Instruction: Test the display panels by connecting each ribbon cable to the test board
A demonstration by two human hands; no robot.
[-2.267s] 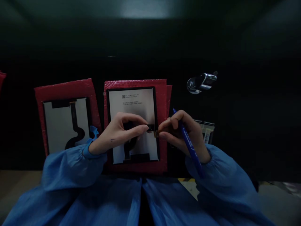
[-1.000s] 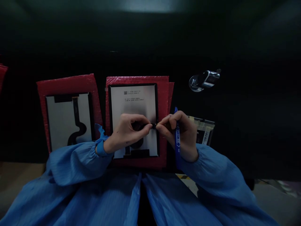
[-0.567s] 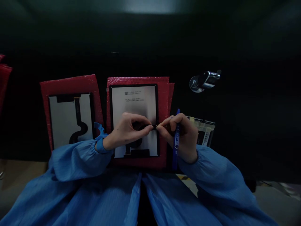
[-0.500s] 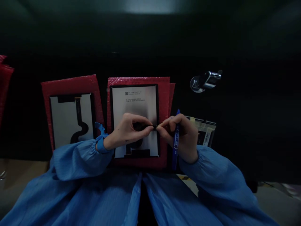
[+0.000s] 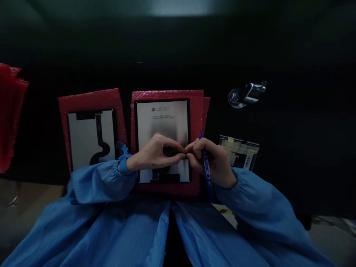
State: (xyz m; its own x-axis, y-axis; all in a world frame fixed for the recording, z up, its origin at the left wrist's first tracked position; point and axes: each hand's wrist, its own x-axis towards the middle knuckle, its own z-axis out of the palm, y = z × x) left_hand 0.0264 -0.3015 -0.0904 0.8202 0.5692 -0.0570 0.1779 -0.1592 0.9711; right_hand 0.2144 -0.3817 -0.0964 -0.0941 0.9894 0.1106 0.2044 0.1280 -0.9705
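A display panel (image 5: 144, 129) with a pale back and dark frame lies face down before me, printed text near its top edge. My left hand (image 5: 158, 154) reaches over it, thumb and forefinger pinching the end of the black flex cable (image 5: 164, 170); most of that end is hidden. Meeting those fingertips, my right hand (image 5: 214, 159) is closed too, its thumb and forefinger pinched at the same spot. A blue marker pen (image 5: 207, 167) is held in the right hand, slanting across the fingers. Whether the right fingertips also grip the cable is hidden.
Red bubble-wrap bags (image 5: 196, 129) lie under the panel. To the left, a second panel (image 5: 83, 141) with a curved black cable rests on another red bag (image 5: 119, 122). More red bags (image 5: 9, 115) are far left. At right are a shiny metal object (image 5: 249, 94) and a taped part (image 5: 244, 152).
Both hands' fingertips have come closer together, covering the dark cable end between them. The pen has tilted, its top swinging left. The whole view has shifted slightly.
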